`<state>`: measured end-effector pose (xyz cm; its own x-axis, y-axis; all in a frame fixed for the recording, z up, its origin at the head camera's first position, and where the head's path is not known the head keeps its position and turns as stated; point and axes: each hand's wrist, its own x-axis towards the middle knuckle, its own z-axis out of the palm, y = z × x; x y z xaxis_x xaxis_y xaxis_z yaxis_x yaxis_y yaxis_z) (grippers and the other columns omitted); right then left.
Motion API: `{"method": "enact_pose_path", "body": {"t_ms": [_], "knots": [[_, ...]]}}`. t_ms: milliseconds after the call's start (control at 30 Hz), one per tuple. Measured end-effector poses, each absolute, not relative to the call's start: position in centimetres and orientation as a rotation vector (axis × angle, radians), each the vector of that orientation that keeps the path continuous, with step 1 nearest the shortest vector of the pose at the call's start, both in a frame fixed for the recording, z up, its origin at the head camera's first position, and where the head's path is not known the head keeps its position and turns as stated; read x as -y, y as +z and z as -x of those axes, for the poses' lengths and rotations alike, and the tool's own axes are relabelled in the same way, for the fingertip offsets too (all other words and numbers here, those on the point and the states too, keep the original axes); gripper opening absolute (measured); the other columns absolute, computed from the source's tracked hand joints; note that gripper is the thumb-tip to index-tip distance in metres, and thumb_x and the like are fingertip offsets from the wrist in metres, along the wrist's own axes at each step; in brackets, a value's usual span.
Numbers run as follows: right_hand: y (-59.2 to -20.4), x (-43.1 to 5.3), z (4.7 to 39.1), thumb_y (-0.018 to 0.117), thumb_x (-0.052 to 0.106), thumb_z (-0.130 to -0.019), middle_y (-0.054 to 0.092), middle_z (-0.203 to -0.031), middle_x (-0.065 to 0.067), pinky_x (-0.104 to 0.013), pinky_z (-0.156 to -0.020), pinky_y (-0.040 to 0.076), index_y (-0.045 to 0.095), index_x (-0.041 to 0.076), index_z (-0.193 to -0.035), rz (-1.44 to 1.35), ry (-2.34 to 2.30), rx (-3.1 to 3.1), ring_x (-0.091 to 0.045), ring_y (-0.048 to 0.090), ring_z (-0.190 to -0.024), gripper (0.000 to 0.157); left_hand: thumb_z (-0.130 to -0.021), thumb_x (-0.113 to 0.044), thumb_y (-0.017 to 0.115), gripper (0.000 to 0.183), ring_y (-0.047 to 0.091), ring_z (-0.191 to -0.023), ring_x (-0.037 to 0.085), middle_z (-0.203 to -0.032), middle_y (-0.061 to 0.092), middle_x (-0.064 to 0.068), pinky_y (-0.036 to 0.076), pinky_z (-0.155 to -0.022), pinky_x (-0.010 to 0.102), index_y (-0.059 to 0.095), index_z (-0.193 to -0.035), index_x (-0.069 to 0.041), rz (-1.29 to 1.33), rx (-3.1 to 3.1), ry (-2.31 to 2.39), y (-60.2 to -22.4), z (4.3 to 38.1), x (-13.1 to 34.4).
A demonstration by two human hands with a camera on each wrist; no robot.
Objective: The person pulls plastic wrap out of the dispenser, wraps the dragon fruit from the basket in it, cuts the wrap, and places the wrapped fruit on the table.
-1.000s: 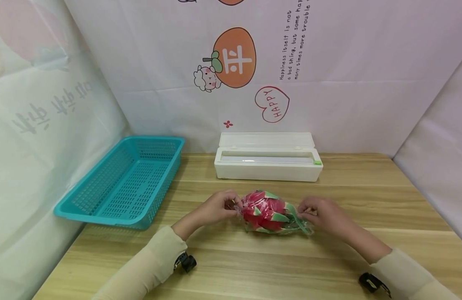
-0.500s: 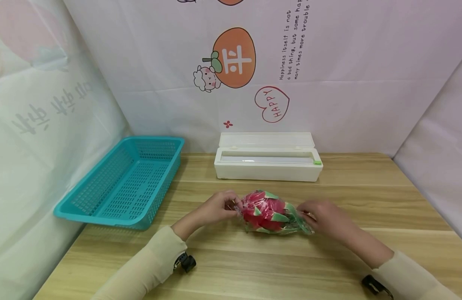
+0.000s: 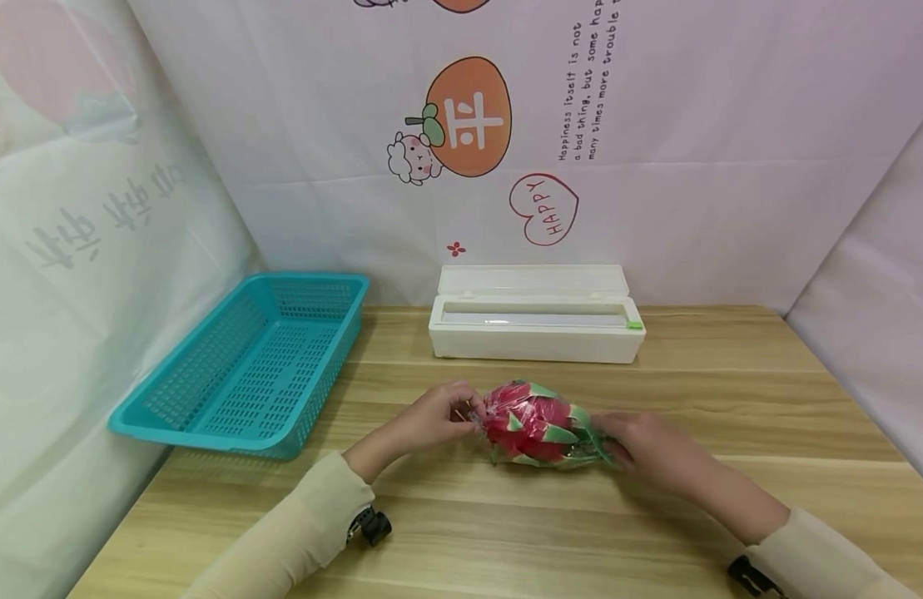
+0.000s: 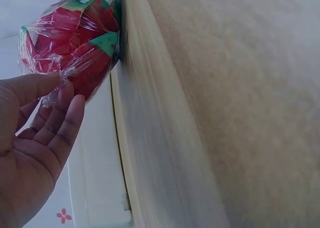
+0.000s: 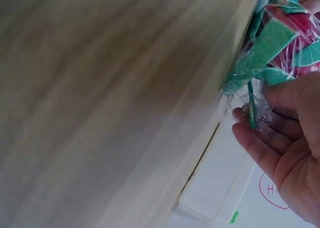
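Note:
A red dragon fruit (image 3: pixel 532 423) with green scale tips lies on its side on the wooden table, wrapped in clear plastic wrap (image 4: pixel 65 70). At its left end, my left hand (image 3: pixel 440 413) pinches the gathered wrap between thumb and fingertips, as the left wrist view shows closely. My right hand (image 3: pixel 653 449) is at the stem end, its thumb and fingers around the crumpled wrap (image 5: pixel 262 107) there. A long green scale tip pokes out within that bunch of wrap. In the head view the right fingertips are partly hidden behind the back of the hand.
Behind the fruit stands a long white wrap dispenser box (image 3: pixel 536 343), its lid raised and a roll inside. A teal plastic basket (image 3: pixel 311 416) with perforated sides sits at the left. Printed white sheets (image 3: pixel 701 225) enclose the table's back and sides.
My right hand has moved slightly down and closer around the stem end, gathering in the loose wrap that stuck out there. My left hand and the dragon fruit stay in place.

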<state>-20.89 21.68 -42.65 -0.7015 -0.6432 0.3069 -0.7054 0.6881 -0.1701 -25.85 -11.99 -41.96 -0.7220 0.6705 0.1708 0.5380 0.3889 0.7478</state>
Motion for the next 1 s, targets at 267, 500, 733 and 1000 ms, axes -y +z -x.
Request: {"method": "enact_pose_path", "body": {"t_ms": [267,500,733,1000], "knots": [[-42.53,-21.54,20.95,0.072,-0.005,-0.082,0.072,-0.098,-0.011,-0.036,-0.072,0.057,0.073,0.000,-0.107,-1.067,0.363,2.724,-0.028,0.070,-0.087,0.026,-0.086,0.006,0.068,0.014,0.061,-0.088,0.013,-0.094,0.057,0.001,0.053,-0.076,0.024,0.064,-0.090,-0.007,-1.073,-2.500,1.255,-41.82,25.52,11.87],[-42.65,-21.60,21.31,0.073,-0.006,-0.080,0.072,-0.090,-0.008,-0.031,-0.067,0.057,0.074,0.003,-0.100,-1.108,0.303,2.685,-0.023,0.070,-0.081,0.022,-0.087,0.004,0.068,0.013,0.061,-0.088,0.013,-0.094,0.057,0.000,0.053,-0.076,0.023,0.063,-0.090,-0.007,-1.091,-2.523,1.226,-41.70,25.42,11.75],[-42.65,-21.66,21.57,0.075,-0.007,-0.078,0.070,-0.083,-0.001,-0.027,-0.063,0.056,0.072,0.007,-0.091,-1.122,0.380,2.683,-0.014,0.067,-0.074,0.019,-0.088,0.002,0.068,0.013,0.059,-0.086,0.009,-0.093,0.055,-0.002,0.052,-0.075,0.022,0.063,-0.089,-0.009,-1.129,-2.552,1.188,-41.95,25.59,11.73],[-42.42,-21.60,21.71,0.073,-0.010,-0.079,0.067,-0.077,0.004,-0.023,-0.059,0.054,0.068,0.014,-0.080,-1.151,0.416,2.665,-0.007,0.063,-0.070,0.024,-0.087,0.004,0.068,0.013,0.058,-0.080,0.007,-0.087,0.058,-0.004,0.053,-0.070,0.022,0.066,-0.085,-0.009,-1.152,-2.586,1.248,-42.17,25.56,11.60]]}}
